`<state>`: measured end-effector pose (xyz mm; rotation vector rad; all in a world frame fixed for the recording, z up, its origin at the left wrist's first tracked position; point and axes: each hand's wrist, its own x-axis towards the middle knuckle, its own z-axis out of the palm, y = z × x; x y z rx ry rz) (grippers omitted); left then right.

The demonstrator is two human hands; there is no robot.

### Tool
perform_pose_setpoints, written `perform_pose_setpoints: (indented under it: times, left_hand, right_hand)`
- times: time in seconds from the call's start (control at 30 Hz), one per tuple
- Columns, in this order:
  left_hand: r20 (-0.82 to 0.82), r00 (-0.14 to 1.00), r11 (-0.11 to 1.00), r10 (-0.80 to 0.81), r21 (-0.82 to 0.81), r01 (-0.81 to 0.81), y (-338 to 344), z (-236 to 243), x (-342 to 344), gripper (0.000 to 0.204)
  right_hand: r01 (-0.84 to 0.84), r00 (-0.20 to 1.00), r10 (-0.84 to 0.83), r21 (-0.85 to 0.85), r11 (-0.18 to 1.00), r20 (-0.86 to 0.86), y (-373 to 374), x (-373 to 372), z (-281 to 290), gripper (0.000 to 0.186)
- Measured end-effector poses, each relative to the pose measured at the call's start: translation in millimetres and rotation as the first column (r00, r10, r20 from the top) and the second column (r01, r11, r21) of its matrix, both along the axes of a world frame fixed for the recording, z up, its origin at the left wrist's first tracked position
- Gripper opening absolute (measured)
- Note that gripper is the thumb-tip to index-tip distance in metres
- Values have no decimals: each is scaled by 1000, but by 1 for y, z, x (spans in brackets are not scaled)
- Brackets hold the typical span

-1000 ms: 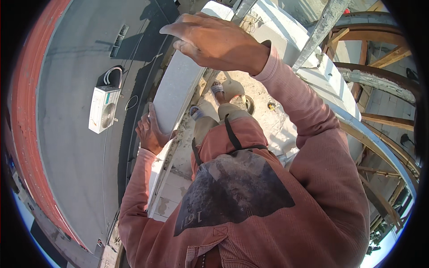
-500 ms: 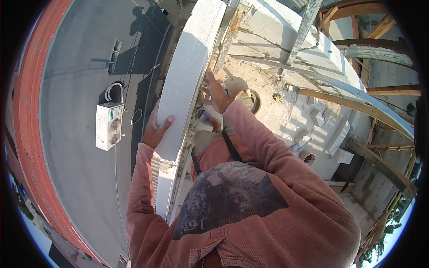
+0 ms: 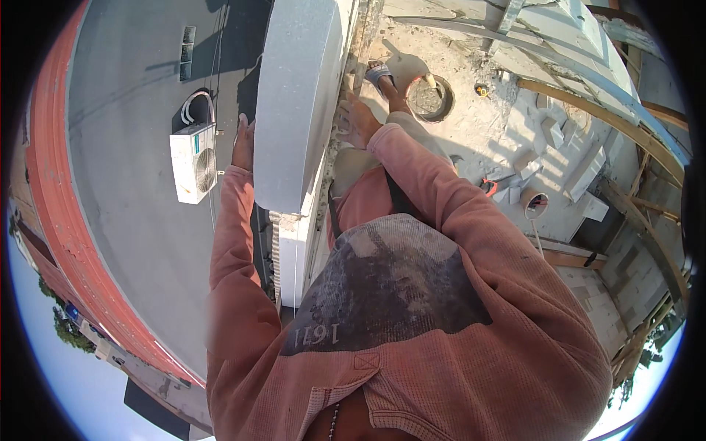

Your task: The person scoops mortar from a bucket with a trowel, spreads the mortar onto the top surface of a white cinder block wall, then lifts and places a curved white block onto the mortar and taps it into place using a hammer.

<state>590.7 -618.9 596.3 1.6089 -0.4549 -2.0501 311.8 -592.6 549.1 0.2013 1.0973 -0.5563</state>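
A long pale grey-white building block (image 3: 294,103) lies along the top of a narrow wall, its near end over a lower white course (image 3: 296,257). My left hand (image 3: 243,145) is at the block's outer left side, fingers stretched along it and partly hidden by its edge. On the inner right side is my right hand (image 3: 362,126), its fingers extended beside the wall and mortar-marked ledge. I cannot tell whether those fingers touch the block. Neither hand is wrapped round anything.
An air-conditioner unit (image 3: 195,163) hangs on the grey wall at left. On the floor at right are a round tub (image 3: 448,101) with grey contents, a bucket (image 3: 535,204), loose white blocks (image 3: 586,173) and a red-orange tool (image 3: 488,187). Timber beams (image 3: 588,105) cross the right side.
My left hand has shifted from gripping the block's edge, thumb on top, to lying along its outer side. My right hand remains on the inner side. The view has moved, showing more of a sandalled foot.
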Motion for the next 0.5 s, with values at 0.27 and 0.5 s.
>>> perform_pose_setpoints:
  times: [0.27, 0.5]
  left_hand:
    - [123, 992, 973, 6, 229, -34, 66, -56, 43, 82]
    - [64, 998, 978, -17, 209, 3, 60, -64, 35, 81]
  right_hand:
    - [59, 990, -67, 67, 996, 121, 32, 61, 36, 85]
    - [11, 996, -14, 34, 999, 91, 30, 76, 12, 80]
